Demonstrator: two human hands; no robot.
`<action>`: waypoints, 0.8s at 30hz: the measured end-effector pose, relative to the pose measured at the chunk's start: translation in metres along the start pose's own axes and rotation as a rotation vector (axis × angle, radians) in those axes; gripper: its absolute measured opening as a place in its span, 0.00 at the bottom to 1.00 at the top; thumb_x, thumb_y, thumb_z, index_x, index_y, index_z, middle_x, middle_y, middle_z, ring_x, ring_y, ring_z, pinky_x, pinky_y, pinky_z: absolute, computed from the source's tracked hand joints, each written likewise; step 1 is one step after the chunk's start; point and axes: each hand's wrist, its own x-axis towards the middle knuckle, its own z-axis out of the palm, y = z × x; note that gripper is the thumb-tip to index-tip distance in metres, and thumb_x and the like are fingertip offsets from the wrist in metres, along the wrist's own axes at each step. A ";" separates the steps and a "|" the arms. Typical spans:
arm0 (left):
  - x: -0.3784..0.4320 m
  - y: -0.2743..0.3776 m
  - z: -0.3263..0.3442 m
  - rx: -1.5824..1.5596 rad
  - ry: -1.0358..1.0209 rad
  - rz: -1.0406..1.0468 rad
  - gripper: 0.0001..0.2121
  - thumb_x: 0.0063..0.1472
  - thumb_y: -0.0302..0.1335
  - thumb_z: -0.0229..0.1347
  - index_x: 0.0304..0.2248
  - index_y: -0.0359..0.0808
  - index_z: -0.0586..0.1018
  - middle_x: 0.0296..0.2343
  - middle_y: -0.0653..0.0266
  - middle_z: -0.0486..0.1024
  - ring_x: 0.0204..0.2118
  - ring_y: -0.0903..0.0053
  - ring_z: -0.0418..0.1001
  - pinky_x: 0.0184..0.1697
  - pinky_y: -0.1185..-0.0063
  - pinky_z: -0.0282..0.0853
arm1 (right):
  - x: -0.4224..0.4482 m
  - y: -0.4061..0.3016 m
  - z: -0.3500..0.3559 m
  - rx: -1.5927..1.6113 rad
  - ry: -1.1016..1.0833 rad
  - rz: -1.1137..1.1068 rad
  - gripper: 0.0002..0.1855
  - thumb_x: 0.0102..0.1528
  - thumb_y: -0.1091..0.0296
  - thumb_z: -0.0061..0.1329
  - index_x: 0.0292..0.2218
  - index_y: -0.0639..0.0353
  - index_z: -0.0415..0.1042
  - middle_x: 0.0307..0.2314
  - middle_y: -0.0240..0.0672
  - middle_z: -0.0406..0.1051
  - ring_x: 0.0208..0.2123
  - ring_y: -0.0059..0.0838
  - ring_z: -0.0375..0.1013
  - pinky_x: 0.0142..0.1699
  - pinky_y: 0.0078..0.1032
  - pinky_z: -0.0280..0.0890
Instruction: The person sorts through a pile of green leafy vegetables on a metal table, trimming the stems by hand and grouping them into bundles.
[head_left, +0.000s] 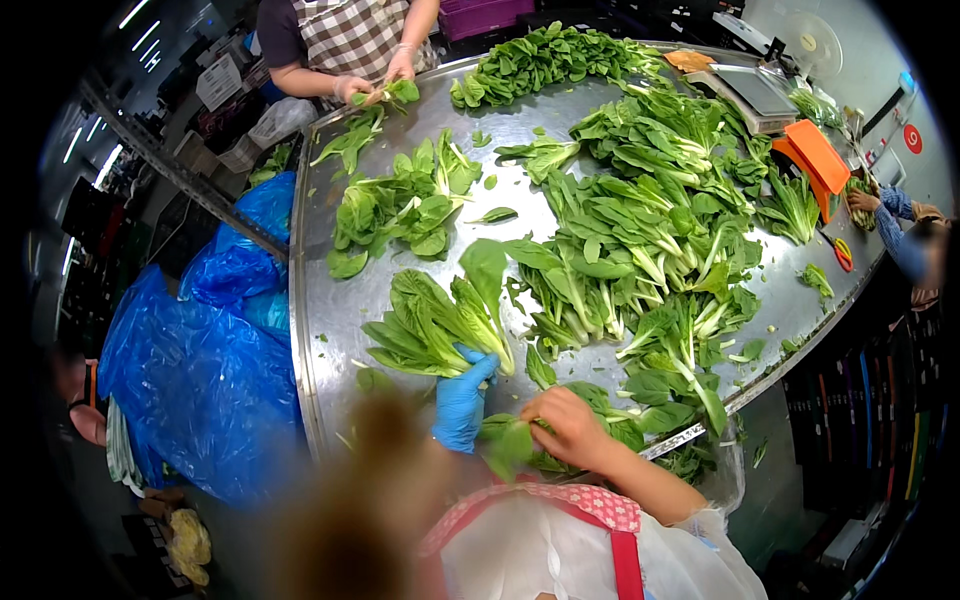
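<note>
In a blue glove, my left hand grips a bunch of leafy greens by the pale stem ends, the leaves fanning away from me over the steel table. Bare, my right hand pinches a loose green leaf near the table's front edge. More loose leaves lie just beyond that hand. A large heap of the same greens spreads across the middle and right of the table. To the left of the heap sits a smaller pile.
Across the table a person in a checked apron handles greens; another person's hand is at the far right. An orange scale, scissors and a flat scale stand along the right. Blue plastic bags bulge beside the left edge.
</note>
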 end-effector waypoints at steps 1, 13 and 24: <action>-0.002 0.004 -0.006 0.011 -0.025 -0.051 0.07 0.51 0.18 0.54 0.30 0.37 0.71 0.24 0.71 0.70 0.25 0.84 0.67 0.29 0.85 0.64 | 0.000 0.002 -0.001 0.073 0.048 0.143 0.08 0.42 0.77 0.51 0.28 0.59 0.67 0.25 0.35 0.68 0.30 0.30 0.68 0.36 0.25 0.62; -0.024 -0.004 0.004 0.230 -0.132 -0.022 0.07 0.50 0.17 0.55 0.29 0.36 0.71 0.26 0.70 0.69 0.30 0.84 0.68 0.36 0.84 0.65 | 0.012 0.024 0.021 0.864 0.330 0.696 0.13 0.50 0.68 0.52 0.36 0.65 0.67 0.25 0.29 0.69 0.25 0.15 0.66 0.32 0.14 0.62; -0.036 -0.023 0.006 0.116 -0.060 0.015 0.07 0.50 0.17 0.53 0.26 0.39 0.69 0.24 0.74 0.66 0.27 0.86 0.65 0.32 0.85 0.62 | -0.007 0.018 0.032 0.954 0.544 0.755 0.12 0.52 0.69 0.49 0.36 0.63 0.63 0.29 0.31 0.69 0.26 0.16 0.66 0.30 0.16 0.62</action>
